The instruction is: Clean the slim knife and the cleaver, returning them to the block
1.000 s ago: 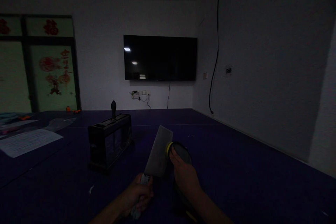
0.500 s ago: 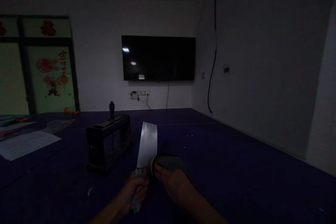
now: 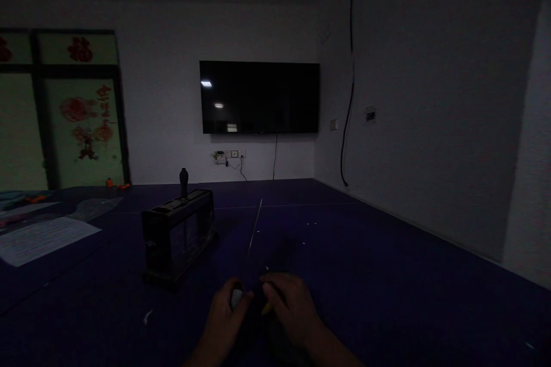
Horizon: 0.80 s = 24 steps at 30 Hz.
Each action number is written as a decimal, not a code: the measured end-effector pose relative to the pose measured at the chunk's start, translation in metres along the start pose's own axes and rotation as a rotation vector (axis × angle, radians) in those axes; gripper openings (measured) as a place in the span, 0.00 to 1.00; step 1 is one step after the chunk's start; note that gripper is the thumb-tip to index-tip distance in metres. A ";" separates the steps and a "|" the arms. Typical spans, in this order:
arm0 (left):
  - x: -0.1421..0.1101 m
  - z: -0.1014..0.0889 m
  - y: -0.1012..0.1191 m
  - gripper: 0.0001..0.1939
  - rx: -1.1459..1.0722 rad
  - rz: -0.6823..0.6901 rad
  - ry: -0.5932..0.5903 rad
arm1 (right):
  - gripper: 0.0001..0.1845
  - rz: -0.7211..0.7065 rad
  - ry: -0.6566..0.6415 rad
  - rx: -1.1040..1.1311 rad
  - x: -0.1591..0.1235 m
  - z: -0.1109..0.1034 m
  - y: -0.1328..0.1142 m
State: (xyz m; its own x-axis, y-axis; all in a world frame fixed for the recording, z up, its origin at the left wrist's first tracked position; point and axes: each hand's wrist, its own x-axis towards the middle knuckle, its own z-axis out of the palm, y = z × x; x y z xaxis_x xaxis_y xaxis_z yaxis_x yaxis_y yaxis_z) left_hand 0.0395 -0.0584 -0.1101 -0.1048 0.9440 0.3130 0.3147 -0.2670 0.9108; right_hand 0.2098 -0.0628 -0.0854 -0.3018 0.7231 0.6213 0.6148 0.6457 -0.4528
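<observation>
My left hand is closed around the pale handle of a cleaver. Its blade points away from me and shows edge-on as a thin bright line. To the right, my right hand grips a dark object with a yellow edge; the hand and the dark hide most of it, so its kind cannot be made out. Left of the blade stands a black knife block with see-through sides, and one dark handle sticks up from its top.
The dark blue surface carries small white scraps. Printed paper and a clear plastic bag lie at the left, with orange items farther back. A television hangs on the far wall; a black cable hangs at right.
The cleaver has turned from showing its broad face to edge-on. My right hand has moved slightly down, with its dark object lower and more hidden.
</observation>
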 end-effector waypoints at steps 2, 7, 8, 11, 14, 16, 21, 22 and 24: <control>-0.006 0.000 0.005 0.21 0.044 0.030 -0.016 | 0.23 0.079 0.051 0.098 0.001 0.003 -0.005; -0.015 0.005 0.016 0.13 0.093 0.102 -0.135 | 0.24 0.157 0.131 0.167 0.004 0.009 -0.012; -0.016 0.006 0.017 0.11 0.105 0.117 -0.146 | 0.24 0.163 0.138 0.168 0.005 0.010 -0.012; -0.014 0.007 0.019 0.10 0.129 0.128 -0.172 | 0.23 0.176 0.159 0.211 0.007 0.012 -0.009; -0.011 0.007 0.020 0.09 0.119 0.131 -0.188 | 0.22 0.200 0.197 0.282 0.008 0.012 -0.005; -0.009 0.007 0.017 0.09 0.051 0.128 -0.211 | 0.22 0.210 0.219 0.343 0.009 0.012 -0.003; -0.007 0.011 -0.003 0.21 -0.239 -0.024 -0.282 | 0.23 0.225 0.221 0.461 0.011 0.010 0.000; -0.008 0.012 -0.007 0.24 -0.307 -0.088 -0.311 | 0.24 0.231 0.217 0.473 0.010 0.010 -0.001; -0.010 0.014 -0.011 0.30 -0.436 -0.225 -0.413 | 0.25 0.239 0.197 0.498 0.009 0.010 -0.003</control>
State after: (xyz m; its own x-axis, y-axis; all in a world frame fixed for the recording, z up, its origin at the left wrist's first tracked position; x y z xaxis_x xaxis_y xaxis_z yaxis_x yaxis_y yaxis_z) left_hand 0.0501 -0.0620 -0.1265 0.2760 0.9598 0.0505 -0.0938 -0.0254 0.9953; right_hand 0.1976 -0.0558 -0.0847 -0.0265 0.8345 0.5503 0.2183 0.5420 -0.8115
